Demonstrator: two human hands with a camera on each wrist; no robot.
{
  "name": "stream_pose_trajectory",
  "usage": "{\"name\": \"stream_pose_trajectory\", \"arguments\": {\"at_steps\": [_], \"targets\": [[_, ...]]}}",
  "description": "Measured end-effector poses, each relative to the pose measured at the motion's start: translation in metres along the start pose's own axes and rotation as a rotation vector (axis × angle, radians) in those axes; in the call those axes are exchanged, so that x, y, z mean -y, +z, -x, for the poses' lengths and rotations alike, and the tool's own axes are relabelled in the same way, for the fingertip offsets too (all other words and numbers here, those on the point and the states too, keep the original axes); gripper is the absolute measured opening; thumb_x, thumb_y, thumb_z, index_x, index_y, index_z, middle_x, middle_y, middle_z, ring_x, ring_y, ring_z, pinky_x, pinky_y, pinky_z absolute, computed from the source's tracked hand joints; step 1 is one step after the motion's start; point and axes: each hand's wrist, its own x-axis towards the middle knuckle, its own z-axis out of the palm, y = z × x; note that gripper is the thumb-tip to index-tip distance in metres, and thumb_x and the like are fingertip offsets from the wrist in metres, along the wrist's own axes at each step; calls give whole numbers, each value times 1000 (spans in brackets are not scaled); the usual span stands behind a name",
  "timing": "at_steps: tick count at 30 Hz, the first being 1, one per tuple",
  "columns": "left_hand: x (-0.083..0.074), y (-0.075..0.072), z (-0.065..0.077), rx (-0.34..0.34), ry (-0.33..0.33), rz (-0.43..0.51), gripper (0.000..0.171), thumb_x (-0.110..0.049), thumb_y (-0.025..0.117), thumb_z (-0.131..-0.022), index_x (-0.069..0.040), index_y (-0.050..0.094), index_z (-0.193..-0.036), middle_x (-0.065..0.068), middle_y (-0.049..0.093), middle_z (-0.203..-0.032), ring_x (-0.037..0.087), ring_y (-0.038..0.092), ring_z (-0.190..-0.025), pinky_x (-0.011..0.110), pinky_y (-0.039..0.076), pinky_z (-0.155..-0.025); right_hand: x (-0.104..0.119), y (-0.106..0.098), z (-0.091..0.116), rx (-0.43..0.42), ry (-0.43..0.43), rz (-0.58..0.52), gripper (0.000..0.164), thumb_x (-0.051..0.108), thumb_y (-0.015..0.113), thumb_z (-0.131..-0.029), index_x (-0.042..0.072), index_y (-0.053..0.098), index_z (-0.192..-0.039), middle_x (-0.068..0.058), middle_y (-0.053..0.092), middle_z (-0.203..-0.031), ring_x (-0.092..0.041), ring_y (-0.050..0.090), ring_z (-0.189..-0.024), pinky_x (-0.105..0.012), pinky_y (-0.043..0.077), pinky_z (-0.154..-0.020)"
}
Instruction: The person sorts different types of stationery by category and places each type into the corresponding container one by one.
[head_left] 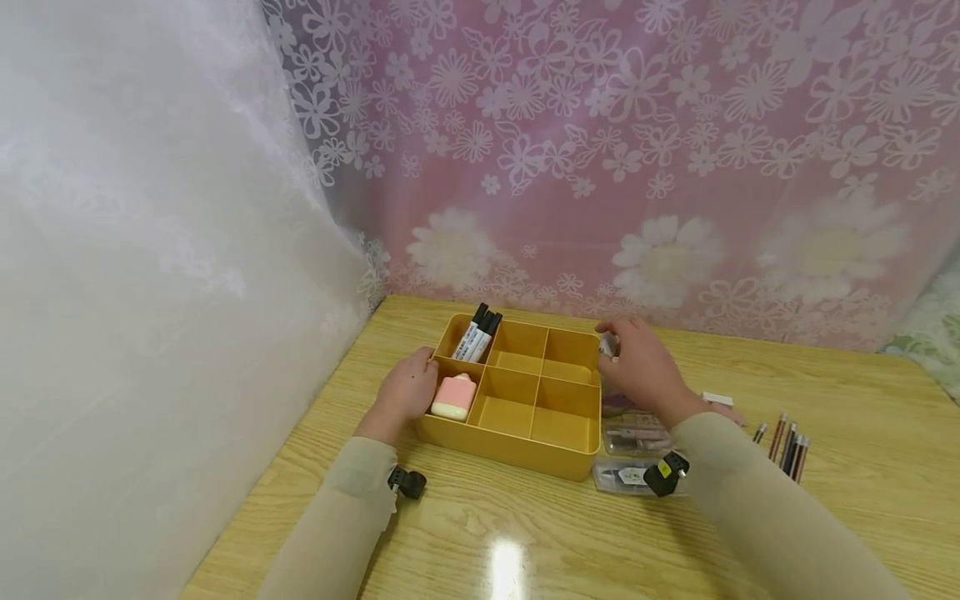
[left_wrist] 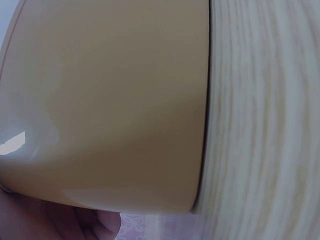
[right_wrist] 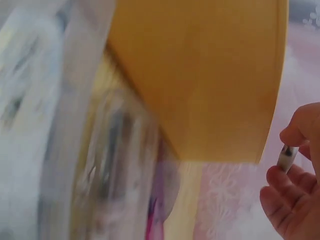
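A yellow organizer box with several compartments stands on the table. My left hand grips its left wall, thumb over the rim; the left wrist view shows curled fingers by the box wall. Black-capped white markers stand in the back left compartment. A pink and cream popsicle-shaped item lies in the front left one. Beside the back right corner, my right hand pinches a small whitish piece with a dark mark, its kind unclear, between thumb and fingers.
Right of the box lie clear cases with pens inside, the nearest bearing a white label. A white eraser-like block and several pencils lie farther right. A floral curtain hangs behind the table, with white sheeting at left.
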Motion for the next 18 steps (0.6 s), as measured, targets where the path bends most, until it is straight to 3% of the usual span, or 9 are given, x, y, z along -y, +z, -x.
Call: {"name": "stream_pose_trajectory", "arguments": {"at_steps": [8, 18], "targets": [[1, 0, 0, -1, -2, 3, 47, -30, 30, -111, -7, 48, -148, 15, 56, -143, 34, 53, -131, 54, 40, -110, 34, 13, -10, 26, -137, -72, 41, 10, 64, -91, 5, 59, -131, -13, 51, -127, -31, 57, -98, -47, 53, -81], [1, 0, -1, 3, -6, 15, 47, -31, 31, -110, -7, 48, -148, 14, 56, -143, 33, 53, -131, 54, 40, -110, 67, 24, -16, 65, -250, -30, 33, 13, 65, -94, 14, 61, -127, -7, 52, -125, -30, 60, -104, -47, 55, -88]]}}
